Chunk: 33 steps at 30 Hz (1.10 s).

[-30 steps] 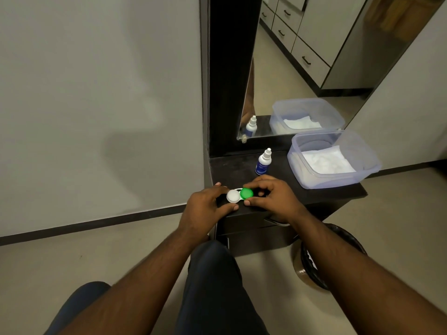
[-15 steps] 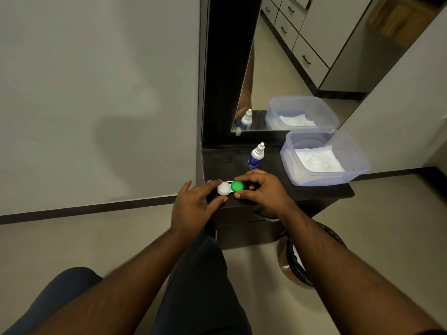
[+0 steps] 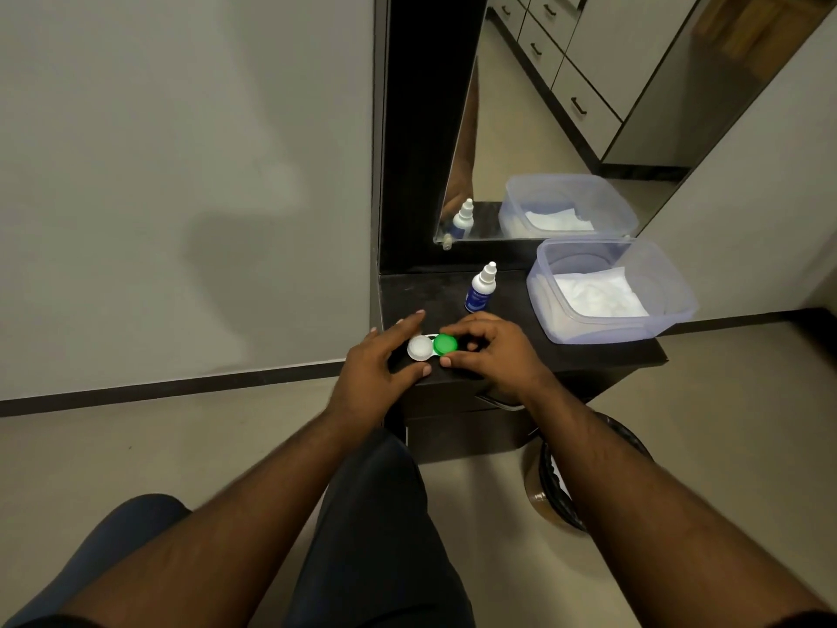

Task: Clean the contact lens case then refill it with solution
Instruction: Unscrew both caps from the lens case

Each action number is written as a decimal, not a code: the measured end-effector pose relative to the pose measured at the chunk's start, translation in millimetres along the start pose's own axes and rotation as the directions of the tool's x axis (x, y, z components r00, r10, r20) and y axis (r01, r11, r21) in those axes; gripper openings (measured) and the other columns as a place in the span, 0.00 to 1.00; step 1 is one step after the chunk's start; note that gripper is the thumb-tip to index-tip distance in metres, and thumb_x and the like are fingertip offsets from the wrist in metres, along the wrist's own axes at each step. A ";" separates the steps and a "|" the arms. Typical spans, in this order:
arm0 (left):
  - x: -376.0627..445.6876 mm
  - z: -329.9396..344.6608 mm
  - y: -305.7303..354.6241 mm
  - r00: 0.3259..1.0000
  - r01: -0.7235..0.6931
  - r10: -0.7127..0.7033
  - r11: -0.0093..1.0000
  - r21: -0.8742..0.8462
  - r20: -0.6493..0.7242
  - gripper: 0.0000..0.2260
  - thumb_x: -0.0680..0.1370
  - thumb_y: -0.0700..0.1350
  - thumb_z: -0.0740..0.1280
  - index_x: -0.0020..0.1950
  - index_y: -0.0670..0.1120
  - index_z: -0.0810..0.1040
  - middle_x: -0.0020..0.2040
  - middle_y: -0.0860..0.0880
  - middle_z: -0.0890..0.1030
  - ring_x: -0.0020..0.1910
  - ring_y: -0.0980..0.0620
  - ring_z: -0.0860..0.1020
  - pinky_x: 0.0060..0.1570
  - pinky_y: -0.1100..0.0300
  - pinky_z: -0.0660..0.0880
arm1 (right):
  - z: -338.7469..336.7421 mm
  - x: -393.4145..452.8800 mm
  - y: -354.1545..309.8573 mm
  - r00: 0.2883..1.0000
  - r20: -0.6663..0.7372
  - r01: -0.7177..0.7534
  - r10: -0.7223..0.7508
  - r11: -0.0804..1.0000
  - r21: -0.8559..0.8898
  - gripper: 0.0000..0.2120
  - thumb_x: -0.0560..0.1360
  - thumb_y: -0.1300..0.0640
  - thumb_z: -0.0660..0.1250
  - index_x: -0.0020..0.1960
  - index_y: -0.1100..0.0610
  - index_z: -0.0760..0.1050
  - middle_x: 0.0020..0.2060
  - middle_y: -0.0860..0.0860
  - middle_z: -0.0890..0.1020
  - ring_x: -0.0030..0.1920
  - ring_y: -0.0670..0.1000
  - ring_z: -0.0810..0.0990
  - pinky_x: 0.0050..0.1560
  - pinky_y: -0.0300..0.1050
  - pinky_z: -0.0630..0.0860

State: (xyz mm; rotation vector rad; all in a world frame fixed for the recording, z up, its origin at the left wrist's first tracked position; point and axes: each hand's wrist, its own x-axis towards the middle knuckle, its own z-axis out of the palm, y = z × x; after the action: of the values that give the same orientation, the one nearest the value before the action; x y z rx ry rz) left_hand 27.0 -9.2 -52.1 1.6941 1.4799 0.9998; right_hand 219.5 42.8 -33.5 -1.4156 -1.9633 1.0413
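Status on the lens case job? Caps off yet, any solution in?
Done: nothing visible. White cap and green cap both sit on the lens case. In hand: right hand grips the green cap; left hand steadies the white end, fingers straight. Left: uncapping, cleaning, refilling. Solution bottle stands capped and untouched on the counter; tissues wait in the plastic tub.

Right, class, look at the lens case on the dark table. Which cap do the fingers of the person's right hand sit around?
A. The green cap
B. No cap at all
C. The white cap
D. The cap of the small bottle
A: the right hand curls its fingers around the green cap, while the white cap lies by the left hand.
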 end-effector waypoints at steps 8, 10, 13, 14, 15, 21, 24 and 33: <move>4.3 3.0 6.7 0.988 -0.047 0.054 0.998 0.052 -0.142 0.16 0.72 0.45 0.74 0.59 0.46 0.81 0.54 0.51 0.82 0.52 0.58 0.76 0.54 0.70 0.72 | -0.5 -0.1 0.0 1.000 -0.011 0.007 -0.007 1.000 -0.004 0.19 0.65 0.57 0.77 0.55 0.51 0.81 0.47 0.42 0.79 0.43 0.40 0.76 0.45 0.32 0.71; 7.3 1.4 10.8 0.983 -0.017 0.021 1.000 0.021 -0.183 0.12 0.74 0.47 0.72 0.57 0.47 0.82 0.52 0.54 0.82 0.50 0.60 0.77 0.48 0.75 0.70 | -0.7 0.3 0.5 1.000 -0.005 0.009 -0.009 1.000 -0.003 0.19 0.64 0.57 0.78 0.55 0.51 0.81 0.47 0.43 0.79 0.42 0.40 0.76 0.45 0.32 0.72; 20.0 -1.9 17.2 0.960 0.064 -0.075 0.997 -0.051 -0.270 0.10 0.77 0.50 0.67 0.52 0.47 0.84 0.45 0.53 0.83 0.44 0.60 0.79 0.44 0.68 0.75 | -1.6 0.6 1.9 1.000 0.003 0.013 -0.013 1.000 0.013 0.20 0.64 0.58 0.78 0.55 0.50 0.81 0.46 0.43 0.79 0.40 0.40 0.75 0.45 0.32 0.72; 27.6 -3.0 18.4 0.952 0.096 -0.106 0.994 -0.047 -0.288 0.10 0.77 0.50 0.67 0.50 0.46 0.84 0.41 0.51 0.83 0.41 0.58 0.80 0.41 0.63 0.76 | -1.4 0.6 2.3 1.000 0.002 0.010 -0.010 1.000 0.014 0.20 0.64 0.58 0.78 0.54 0.50 0.81 0.46 0.42 0.79 0.40 0.40 0.75 0.45 0.32 0.72; 36.5 -4.4 19.3 0.946 0.137 -0.142 0.990 -0.038 -0.293 0.10 0.77 0.50 0.67 0.47 0.45 0.85 0.38 0.51 0.83 0.38 0.56 0.79 0.39 0.60 0.76 | -1.1 0.6 2.3 1.000 0.000 0.007 -0.007 1.000 0.013 0.20 0.64 0.58 0.78 0.54 0.50 0.81 0.46 0.42 0.79 0.40 0.39 0.75 0.45 0.32 0.72; 72.3 -8.4 17.0 0.910 0.354 -0.365 0.931 -0.090 -0.197 0.11 0.74 0.49 0.71 0.38 0.42 0.83 0.35 0.47 0.82 0.36 0.50 0.79 0.34 0.59 0.75 | -0.2 2.1 0.6 1.000 -0.002 -0.001 0.001 1.000 0.014 0.19 0.64 0.58 0.78 0.54 0.50 0.81 0.45 0.42 0.79 0.39 0.35 0.75 0.44 0.30 0.70; 71.4 -9.3 10.3 0.911 0.374 -0.382 0.924 -0.079 -0.153 0.10 0.73 0.49 0.73 0.41 0.42 0.84 0.40 0.46 0.84 0.40 0.51 0.81 0.41 0.55 0.79 | -0.6 1.7 1.5 1.000 -0.011 0.001 -0.001 1.000 0.013 0.19 0.63 0.57 0.78 0.53 0.49 0.81 0.45 0.42 0.79 0.39 0.36 0.75 0.43 0.30 0.71; 38.3 -21.3 13.6 0.949 0.158 -0.143 0.987 0.032 -0.281 0.10 0.74 0.53 0.71 0.47 0.47 0.83 0.38 0.51 0.79 0.37 0.55 0.75 0.36 0.63 0.70 | -1.8 1.1 3.1 0.999 -0.023 0.023 -0.023 1.000 0.014 0.19 0.63 0.57 0.79 0.53 0.50 0.82 0.45 0.43 0.80 0.38 0.37 0.75 0.42 0.30 0.71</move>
State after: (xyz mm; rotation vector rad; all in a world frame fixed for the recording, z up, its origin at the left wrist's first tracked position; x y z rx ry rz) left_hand 17.4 26.9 -25.4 1.4949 1.8024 1.1596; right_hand 222.2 44.9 -35.0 -1.3879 -1.9475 1.0232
